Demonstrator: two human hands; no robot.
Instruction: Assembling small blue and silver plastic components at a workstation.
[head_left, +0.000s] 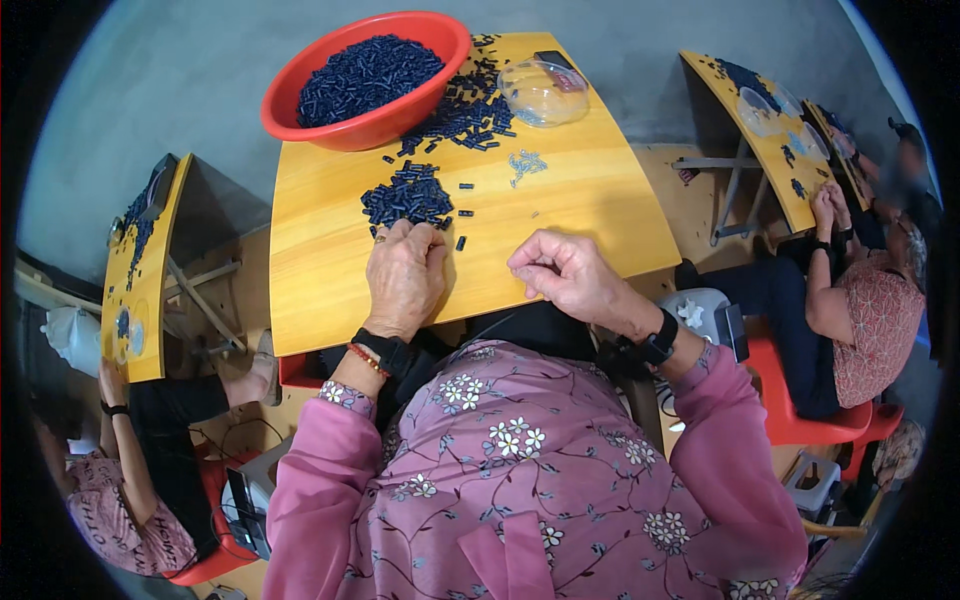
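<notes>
My left hand (405,278) rests at the near edge of a small pile of short dark blue tubular pieces (408,195). Its fingers are bent and drawn together, and their tips are partly hidden against the pile. To the right, my right hand (575,272) is held over the near part of the yellow table (330,290), thumb and forefinger closed in a pinch. Whatever it grips, if anything, is too small to make out. Beyond that hand lies a little heap of small clear or silvery bits (526,166). A few loose dark pieces (461,243) lie between my hands.
A red basin (290,115) full of dark pieces stands at the far left, with more pieces (465,115) strewn beside it. A clear plastic bowl (545,97) and a dark flat object (556,62) sit at the far right. People work at tables on both sides.
</notes>
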